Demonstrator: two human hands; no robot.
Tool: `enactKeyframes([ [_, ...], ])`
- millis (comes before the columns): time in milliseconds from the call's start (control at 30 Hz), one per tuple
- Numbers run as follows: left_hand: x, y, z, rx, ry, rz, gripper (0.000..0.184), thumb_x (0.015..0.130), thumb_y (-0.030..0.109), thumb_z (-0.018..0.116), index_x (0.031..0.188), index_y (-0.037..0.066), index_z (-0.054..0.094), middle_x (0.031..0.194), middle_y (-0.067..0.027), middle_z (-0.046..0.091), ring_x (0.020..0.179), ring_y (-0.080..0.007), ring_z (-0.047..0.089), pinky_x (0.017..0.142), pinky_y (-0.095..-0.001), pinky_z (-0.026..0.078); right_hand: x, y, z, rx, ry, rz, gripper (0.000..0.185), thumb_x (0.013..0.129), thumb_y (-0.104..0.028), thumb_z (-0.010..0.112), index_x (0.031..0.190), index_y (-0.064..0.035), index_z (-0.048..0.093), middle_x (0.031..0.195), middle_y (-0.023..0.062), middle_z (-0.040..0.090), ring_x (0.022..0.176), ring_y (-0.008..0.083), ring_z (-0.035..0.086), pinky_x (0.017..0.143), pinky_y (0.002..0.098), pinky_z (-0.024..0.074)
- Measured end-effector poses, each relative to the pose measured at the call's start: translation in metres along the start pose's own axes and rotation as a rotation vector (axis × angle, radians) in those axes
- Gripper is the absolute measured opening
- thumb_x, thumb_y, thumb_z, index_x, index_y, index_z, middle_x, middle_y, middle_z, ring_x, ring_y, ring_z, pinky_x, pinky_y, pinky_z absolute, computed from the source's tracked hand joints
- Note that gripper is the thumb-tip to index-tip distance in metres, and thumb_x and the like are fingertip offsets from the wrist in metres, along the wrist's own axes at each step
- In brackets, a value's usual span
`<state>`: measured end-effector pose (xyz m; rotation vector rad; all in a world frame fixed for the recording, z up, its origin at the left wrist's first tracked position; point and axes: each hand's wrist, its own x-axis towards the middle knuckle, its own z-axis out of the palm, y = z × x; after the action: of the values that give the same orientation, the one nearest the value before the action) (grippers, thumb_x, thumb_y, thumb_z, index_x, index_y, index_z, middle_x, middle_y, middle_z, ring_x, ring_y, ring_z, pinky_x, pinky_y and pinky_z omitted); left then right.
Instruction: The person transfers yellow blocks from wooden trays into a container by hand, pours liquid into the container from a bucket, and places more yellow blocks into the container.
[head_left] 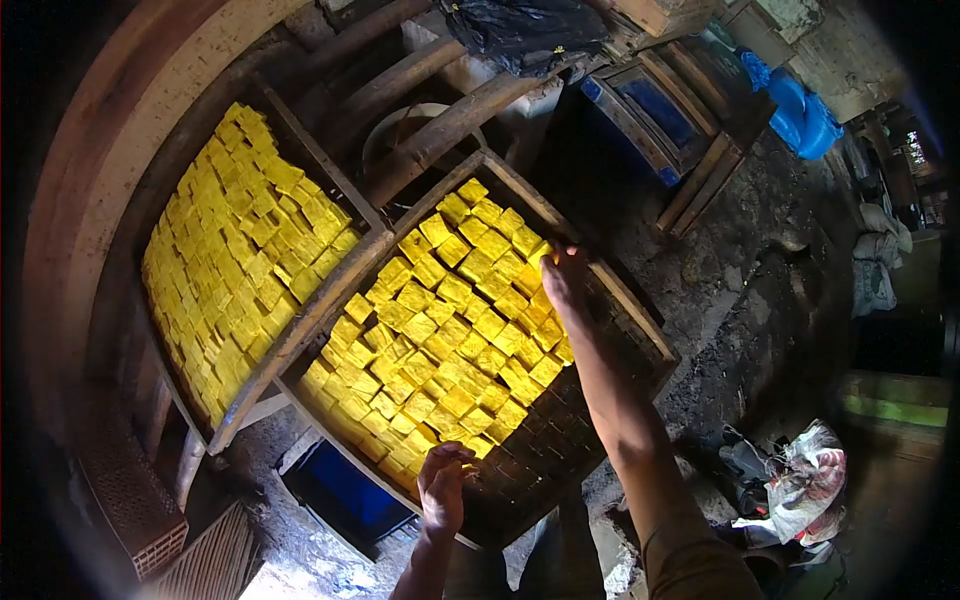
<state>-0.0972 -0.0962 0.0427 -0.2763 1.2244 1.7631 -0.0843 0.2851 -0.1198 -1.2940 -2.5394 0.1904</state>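
Observation:
Rows of yellow blocks that look like tofu (455, 330) cover much of a dark wooden tray (545, 435) in front of me. At the tray's near edge is my left hand (443, 490), its fingers curled beside the lowest blocks; what they hold, if anything, is hidden. My right hand (565, 278) reaches to the far right side of the tray. Its fingers are closed at a yellow tofu block (540, 254) at the end of a row. Bare dark slats show along the tray's right and near side.
A second tray (335, 300) packed with yellow blocks adjoins on the left. Below it lies a blue-lined crate (345, 500). Wooden frames (690, 135), a blue plastic bag (800, 115) and a white sack (805, 480) stand on the right. A black plastic sheet (520, 35) lies at the top.

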Motion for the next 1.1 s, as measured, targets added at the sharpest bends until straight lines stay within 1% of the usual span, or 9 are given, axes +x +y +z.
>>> enactKeyframes([
  [67,0.005,0.009,-0.004,-0.001,-0.014,0.006,0.028,0.087,0.01,0.053,0.113,0.0,0.056,0.102,-0.0123,0.063,0.093,-0.0228,0.062,0.083,-0.0364,0.053,-0.003,-0.018,-0.004,0.085,0.377,-0.029,0.033,0.08,-0.018,0.062,0.11,-0.0042,0.059,0.11,0.0191,0.054,0.092,0.0317,0.056,0.08,0.0469,0.0472],
  [233,0.012,0.023,-0.013,0.021,-0.008,-0.008,0.023,0.086,0.012,0.055,0.107,0.005,0.058,0.098,-0.0086,0.062,0.092,-0.0231,0.063,0.08,-0.0374,0.052,-0.011,-0.046,-0.081,0.787,-0.133,0.327,0.047,0.073,0.0,0.069,0.116,-0.0059,0.05,0.109,0.01,0.059,0.101,0.0203,0.058,0.087,0.0349,0.0479],
  [333,0.02,0.021,-0.019,0.023,0.009,-0.002,0.024,0.086,0.012,0.055,0.109,0.005,0.058,0.098,-0.0083,0.063,0.093,-0.0229,0.063,0.081,-0.0376,0.051,0.009,-0.026,-0.066,1.254,-0.066,0.219,0.044,0.076,-0.01,0.062,0.12,-0.0045,0.055,0.105,0.0063,0.062,0.093,0.0174,0.061,0.081,0.0317,0.05],
  [500,0.041,0.033,0.01,0.037,-0.042,0.071,0.028,0.088,0.017,0.055,0.114,0.005,0.056,0.101,-0.0092,0.063,0.094,-0.0225,0.063,0.082,-0.0378,0.051,0.063,-0.027,0.012,0.341,-0.096,0.459,0.03,0.078,-0.025,0.057,0.087,0.0013,0.068,0.08,0.0195,0.067,0.079,0.0285,0.065,0.073,0.0427,0.05],
  [600,0.056,0.034,0.022,0.01,-0.14,0.131,0.032,0.089,0.022,0.056,0.117,0.006,0.056,0.104,-0.0096,0.062,0.1,-0.0234,0.061,0.084,-0.0391,0.051,0.045,-0.059,-0.026,0.594,-0.184,0.352,0.032,0.08,-0.029,0.056,0.088,0.0015,0.065,0.082,0.0237,0.066,0.083,0.0378,0.065,0.075,0.0474,0.0494],
  [667,0.076,0.028,0.027,-0.062,-0.112,0.05,0.036,0.089,0.025,0.057,0.121,0.008,0.055,0.109,-0.01,0.062,0.104,-0.0256,0.06,0.086,-0.0411,0.05,0.036,-0.074,-0.045,0.512,-0.152,0.269,0.04,0.08,-0.025,0.061,0.113,-0.0006,0.058,0.102,0.0272,0.064,0.095,0.0412,0.063,0.086,0.0474,0.0503],
  [900,0.159,0.013,0.118,-0.431,-0.213,-0.111,0.057,0.087,0.04,0.055,0.138,0.015,0.045,0.146,-0.0126,0.04,0.133,-0.0367,0.039,0.112,-0.0525,0.028,0.041,0.013,-0.025,1.444,-0.673,0.351,0.048,0.076,-0.031,0.067,0.118,-0.0094,0.056,0.107,0.008,0.058,0.096,0.0223,0.056,0.084,0.0357,0.0477],
  [1033,0.181,-0.027,0.146,-0.648,-0.247,-0.18,0.054,0.087,0.045,0.058,0.133,0.019,0.05,0.142,-0.0116,0.045,0.131,-0.0378,0.04,0.109,-0.0573,0.03,-0.005,-0.005,-0.149,1.246,-0.746,-0.051,0.051,0.08,-0.024,0.073,0.126,-0.0091,0.056,0.125,0.0078,0.058,0.113,0.0221,0.057,0.095,0.0354,0.0469],
  [1100,0.17,-0.039,0.15,-0.765,-0.394,-0.236,0.047,0.086,0.043,0.061,0.127,0.018,0.057,0.13,-0.0133,0.056,0.122,-0.0379,0.048,0.101,-0.054,0.04,-0.037,0.02,-0.157,1.082,-0.601,0.017,0.057,0.085,-0.031,0.072,0.132,-0.0066,0.052,0.133,0.0126,0.056,0.119,0.0249,0.055,0.099,0.0373,0.046],
])
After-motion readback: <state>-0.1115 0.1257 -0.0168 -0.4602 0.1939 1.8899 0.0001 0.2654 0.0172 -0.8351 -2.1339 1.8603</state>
